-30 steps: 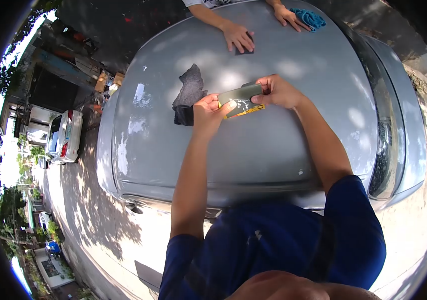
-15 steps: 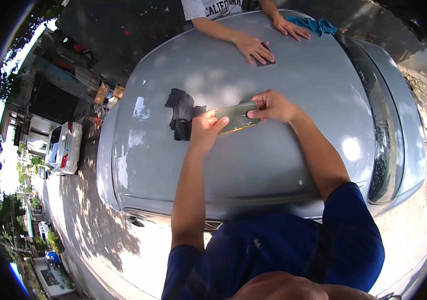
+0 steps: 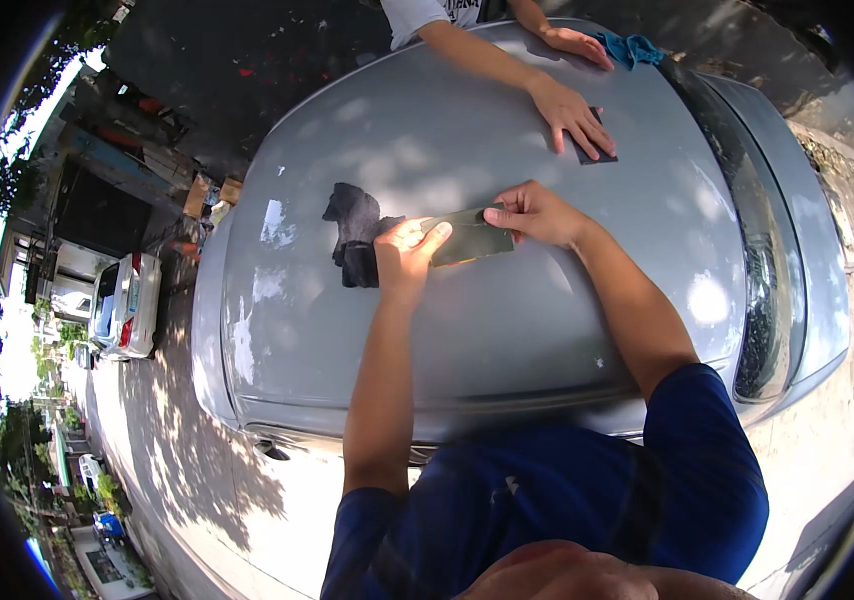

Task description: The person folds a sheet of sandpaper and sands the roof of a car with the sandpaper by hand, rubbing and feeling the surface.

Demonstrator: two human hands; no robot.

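A thin rectangular olive-grey sheet [image 3: 472, 240] is stretched between my hands above the silver car roof [image 3: 427, 340]. It resembles a piece of sandpaper, though I cannot tell for sure. My left hand [image 3: 409, 255] pinches its left end, thumb on top. At the upper right corner, my right hand [image 3: 537, 215] grips it between thumb and fingers. A crumpled dark cloth [image 3: 355, 232] lies on the roof just left of my left hand.
Across the roof, another person's hand [image 3: 572, 112] presses a small dark sheet [image 3: 599, 150] flat. That person's other hand [image 3: 577, 44] is near a blue cloth [image 3: 631, 50]. The car's glass [image 3: 762, 300] is at right; a white car [image 3: 127, 305] stands at left.
My right thumb and fingers have shifted to the sheet's upper corner, baring more of its right end. The other person's hand has slid the dark sheet to the right and nearer to me.
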